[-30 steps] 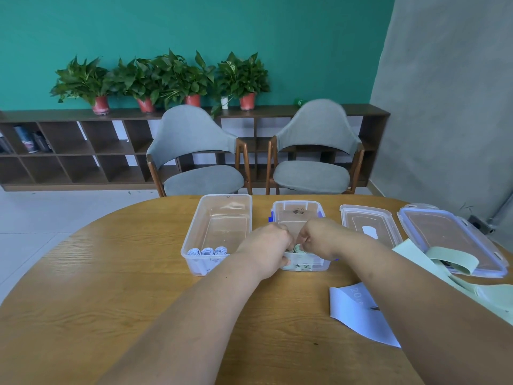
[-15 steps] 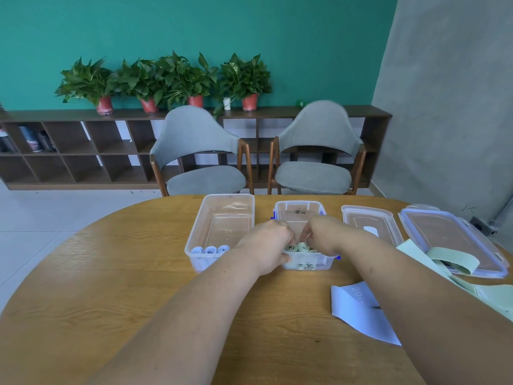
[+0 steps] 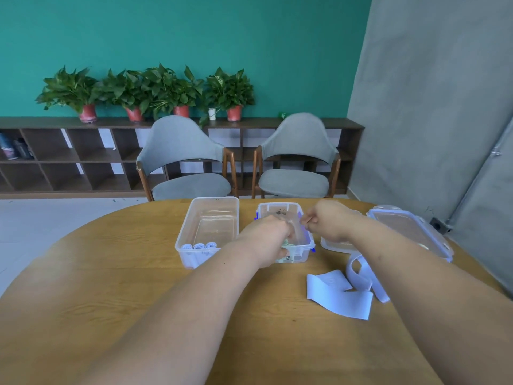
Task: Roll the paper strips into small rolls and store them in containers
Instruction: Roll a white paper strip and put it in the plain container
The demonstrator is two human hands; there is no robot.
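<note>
Nearest to the camera, on the wooden bench (image 3: 111,287), lie the loose strips (image 3: 337,297). They are pale lilac-white paper, one flat and one bent in a loop, just beside the right forearm. They are not rolled, so I judge that this part of the work is left.

A little farther, the left hand (image 3: 268,236) reaches down into the near end of the small container (image 3: 304,250), the one with blue clips. Its fingers are curled downward at the green rolls (image 3: 286,243) that lie there. I cannot tell if its grip has hold of a roll or only presses on them, because the hand covers the place. The right hand (image 3: 326,220) is above the right rim of the same container. Its fingers are curled and the tips are together, but the picture is blurred there and I cannot tell if anything is in its grip.

To the left stands the large container (image 3: 185,227), touching or almost touching the small one. Three white rolls (image 3: 198,246) stand in a row against its near wall, and most of its floor is free. So some rolls of both colours are stored, and I judge the task as partly done.

The small lid (image 3: 331,244) lies under the right arm and the large lid (image 3: 410,232) lies farther right. Both are off.

Behind the bench are two grey chairs (image 3: 183,162), then a low shelf (image 3: 83,151) with plants (image 3: 144,90) on top.
</note>
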